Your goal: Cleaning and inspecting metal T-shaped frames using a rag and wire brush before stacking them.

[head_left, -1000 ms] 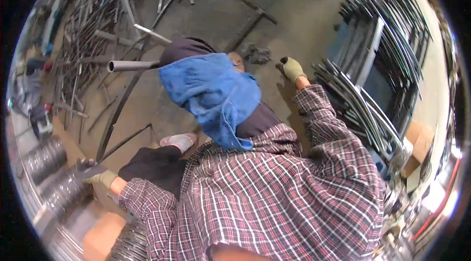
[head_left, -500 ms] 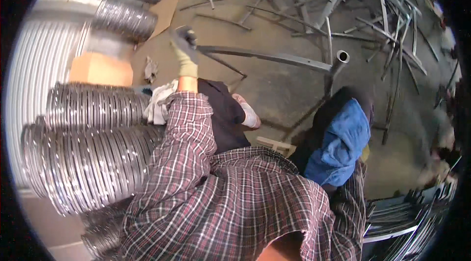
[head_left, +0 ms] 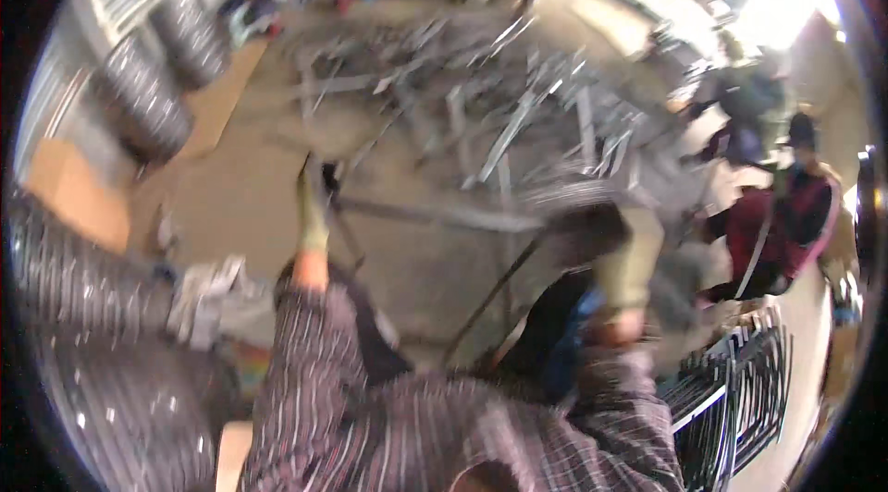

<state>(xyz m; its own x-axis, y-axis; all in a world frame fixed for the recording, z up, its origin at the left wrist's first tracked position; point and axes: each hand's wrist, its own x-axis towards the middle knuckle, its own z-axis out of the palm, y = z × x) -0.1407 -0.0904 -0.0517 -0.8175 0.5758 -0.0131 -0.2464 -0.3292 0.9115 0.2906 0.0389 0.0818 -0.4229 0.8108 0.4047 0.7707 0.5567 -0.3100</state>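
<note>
My left hand (head_left: 314, 205), in a pale yellow glove with a dark palm, is closed at the near end of a long flat grey metal bar (head_left: 435, 213). The bar runs across in front of me above the floor. A thin dark rod (head_left: 347, 238) slants down beside that hand. My right hand (head_left: 629, 265), in a similar glove, is smeared by motion near the bar's other end, so its fingers cannot be read. Next to it is a dark blurred shape (head_left: 583, 231) that I cannot make out. A blue cloth (head_left: 572, 344) lies over my right leg.
A pile of loose metal bars (head_left: 518, 113) covers the floor ahead. Ribbed metal bundles (head_left: 120, 409) stand at left beside a pale rag (head_left: 208, 298) and cardboard (head_left: 79, 191). Stacked dark metal frames (head_left: 735, 390) are at right, near a seated person in dark red (head_left: 777, 224).
The view has tilted up and swung right, bringing people into sight. My right hand has come into view, blurred by motion. My left hand stays at the bar's end.
</note>
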